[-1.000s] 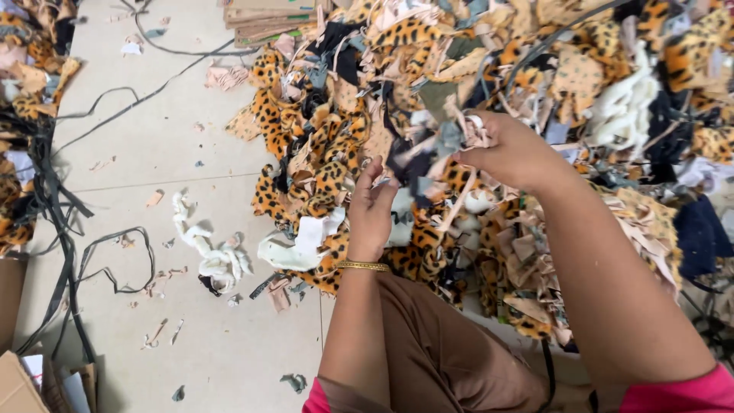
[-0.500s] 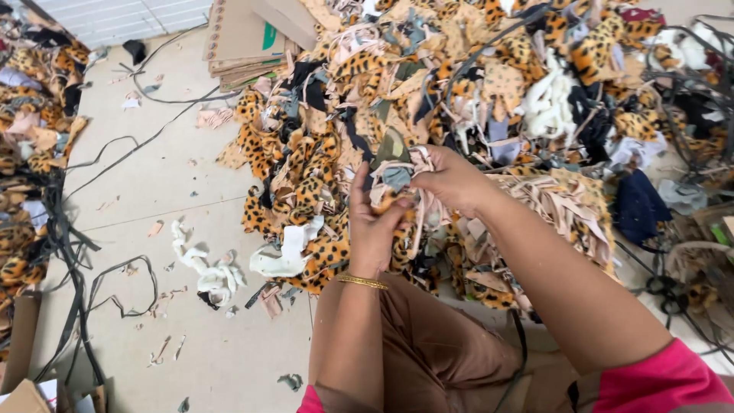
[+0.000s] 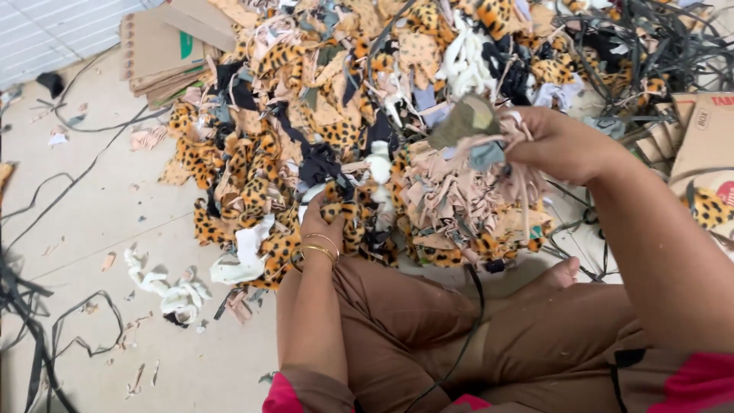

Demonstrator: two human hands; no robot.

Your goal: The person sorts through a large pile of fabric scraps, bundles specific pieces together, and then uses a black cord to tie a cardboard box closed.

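Several thin beige and grey fabric strips (image 3: 489,149) hang bunched from the right hand (image 3: 562,144), whose fingers are closed tight around them, lifting the bundle just above the big heap of scraps (image 3: 367,130) on the floor. An olive-grey piece sticks up at the top of that bunch. The left hand (image 3: 325,222) is lower and nearer the person's knee, pressed down into leopard-print offcuts (image 3: 267,248) at the pile's near edge; its fingers are buried in the cloth, so I cannot tell whether they grip anything. Two gold bangles (image 3: 321,248) circle that wrist. The person sits cross-legged in brown trousers (image 3: 474,336), a bare foot (image 3: 562,271) showing beside the heap, with a dark cord (image 3: 466,336) trailing across the lap. The heap itself mixes leopard print, beige, black and white cuttings. A twisted white rag (image 3: 172,291) lies apart on the pale floor (image 3: 99,222) to the left, among thin black cords. Flattened cardboard (image 3: 164,50) rests at the pile's far left edge, and a cardboard box (image 3: 703,138) stands at the right.
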